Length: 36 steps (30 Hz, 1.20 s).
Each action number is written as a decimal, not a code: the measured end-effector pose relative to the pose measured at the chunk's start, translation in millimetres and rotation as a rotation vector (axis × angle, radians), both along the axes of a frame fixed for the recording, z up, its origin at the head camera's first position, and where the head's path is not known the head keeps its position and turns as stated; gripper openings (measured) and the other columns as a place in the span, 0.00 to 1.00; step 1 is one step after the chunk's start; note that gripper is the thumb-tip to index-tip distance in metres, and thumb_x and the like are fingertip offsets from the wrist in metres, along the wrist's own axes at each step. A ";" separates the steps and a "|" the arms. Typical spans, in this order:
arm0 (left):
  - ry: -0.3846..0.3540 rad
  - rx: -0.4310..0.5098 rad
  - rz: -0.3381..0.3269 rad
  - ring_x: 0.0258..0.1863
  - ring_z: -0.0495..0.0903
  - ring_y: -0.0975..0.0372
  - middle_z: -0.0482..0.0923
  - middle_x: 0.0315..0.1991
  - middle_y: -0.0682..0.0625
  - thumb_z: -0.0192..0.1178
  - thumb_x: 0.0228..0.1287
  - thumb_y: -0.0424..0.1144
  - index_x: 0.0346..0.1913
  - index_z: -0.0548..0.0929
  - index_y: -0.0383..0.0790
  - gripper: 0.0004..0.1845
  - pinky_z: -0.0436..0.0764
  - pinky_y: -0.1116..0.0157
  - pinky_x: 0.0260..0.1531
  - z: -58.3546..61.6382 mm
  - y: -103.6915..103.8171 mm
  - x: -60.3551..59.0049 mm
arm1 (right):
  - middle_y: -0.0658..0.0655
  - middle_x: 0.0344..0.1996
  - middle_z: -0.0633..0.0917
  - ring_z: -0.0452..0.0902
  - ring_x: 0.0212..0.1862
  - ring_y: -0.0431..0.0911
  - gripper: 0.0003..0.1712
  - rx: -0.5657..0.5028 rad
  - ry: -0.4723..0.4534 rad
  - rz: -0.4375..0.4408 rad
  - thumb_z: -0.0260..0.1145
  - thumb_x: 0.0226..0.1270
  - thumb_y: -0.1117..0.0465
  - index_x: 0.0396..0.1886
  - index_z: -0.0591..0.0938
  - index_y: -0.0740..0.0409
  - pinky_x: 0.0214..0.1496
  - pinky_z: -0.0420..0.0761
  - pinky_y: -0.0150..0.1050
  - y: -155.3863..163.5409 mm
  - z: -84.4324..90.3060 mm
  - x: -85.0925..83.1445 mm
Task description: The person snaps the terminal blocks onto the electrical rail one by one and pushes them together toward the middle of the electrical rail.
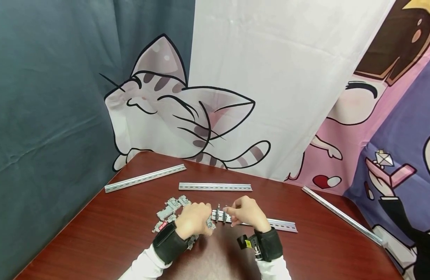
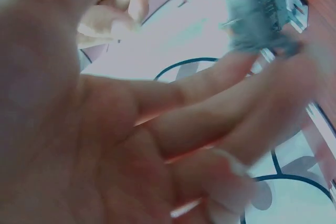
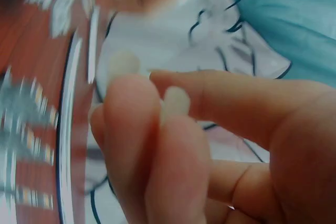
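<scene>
At far left, a teal cloth (image 1: 53, 97) hangs behind the brown table (image 1: 78, 237). Next, on the tabletop's far left side, a slotted metal left rail (image 1: 144, 178) lies at a slant. To the right of and nearer than this rail lies a loose group of grey blocks (image 1: 164, 213), one bearing a red label (image 1: 162, 225); the near part of the group is partly covered by the left hand and its black wristband (image 1: 170, 242).

The left hand (image 1: 195, 218) is bent, its fingertips clamped on a grey block (image 2: 252, 17) beside the left end of the working rail (image 1: 281, 225). Beyond both hands, a shorter-looking far rail (image 1: 215, 187) lies across the table. On the working rail, two narrow dark grey pieces (image 1: 221, 215) stand upright side by side, between the hands.

The right hand (image 1: 248, 212) is at the right-hand piece, apart from the left hand; its fingers bend towards the thumb, and whether they grip anything cannot be determined. The working rail extends rightward beneath it. At far right, a slanted right rail (image 1: 342, 216) lies near the table edge, before a pink and purple printed cloth (image 1: 386, 128)
</scene>
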<state>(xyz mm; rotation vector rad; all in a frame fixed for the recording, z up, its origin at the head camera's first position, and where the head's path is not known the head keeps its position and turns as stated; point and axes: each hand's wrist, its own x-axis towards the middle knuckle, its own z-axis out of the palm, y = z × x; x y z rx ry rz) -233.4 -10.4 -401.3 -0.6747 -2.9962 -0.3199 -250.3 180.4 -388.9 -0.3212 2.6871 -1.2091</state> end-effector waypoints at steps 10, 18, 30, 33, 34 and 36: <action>0.156 0.179 -0.099 0.16 0.62 0.66 0.64 0.20 0.56 0.71 0.46 0.50 0.36 0.71 0.42 0.22 0.59 0.70 0.16 -3.5 3.8 -10.6 | 0.50 0.14 0.80 0.79 0.19 0.42 0.17 -0.028 -0.005 0.069 0.68 0.63 0.53 0.26 0.84 0.63 0.26 0.77 0.38 -5.4 -2.9 -0.1; 0.177 0.193 -0.113 0.19 0.67 0.66 0.68 0.22 0.55 0.70 0.50 0.54 0.37 0.73 0.42 0.23 0.62 0.70 0.17 -7.8 9.4 -13.4 | 0.59 0.19 0.83 0.79 0.21 0.47 0.08 -0.031 0.056 0.025 0.63 0.62 0.63 0.24 0.83 0.59 0.21 0.69 0.34 -2.1 -7.1 -6.8; -0.073 -0.040 -0.104 0.33 0.69 0.58 0.79 0.31 0.51 0.73 0.49 0.48 0.17 0.74 0.45 0.19 0.69 0.64 0.30 -23.0 5.2 -12.8 | 0.54 0.17 0.81 0.81 0.18 0.42 0.09 0.170 0.126 -0.212 0.67 0.53 0.68 0.18 0.76 0.60 0.22 0.76 0.35 37.8 -19.7 -16.0; -0.156 -0.070 -0.115 0.40 0.70 0.57 0.82 0.44 0.48 0.72 0.50 0.48 0.20 0.79 0.44 0.15 0.70 0.63 0.37 -28.8 8.3 -14.2 | 0.55 0.18 0.82 0.81 0.17 0.43 0.10 0.220 0.102 -0.249 0.69 0.53 0.67 0.18 0.77 0.61 0.23 0.76 0.35 42.5 -25.6 -19.2; -0.178 -0.076 -0.113 0.44 0.71 0.56 0.81 0.49 0.47 0.72 0.51 0.48 0.23 0.81 0.43 0.14 0.71 0.62 0.41 -30.5 9.6 -14.9 | 0.55 0.18 0.82 0.81 0.17 0.43 0.10 0.231 0.097 -0.253 0.69 0.53 0.67 0.18 0.78 0.61 0.24 0.76 0.35 43.4 -28.1 -20.8; -0.203 -0.096 -0.109 0.53 0.71 0.53 0.78 0.58 0.45 0.71 0.52 0.49 0.32 0.85 0.41 0.14 0.72 0.59 0.48 -33.3 12.4 -16.4 | 0.55 0.17 0.83 0.82 0.17 0.44 0.10 0.250 0.088 -0.254 0.70 0.53 0.67 0.18 0.78 0.61 0.25 0.76 0.36 43.8 -32.4 -23.8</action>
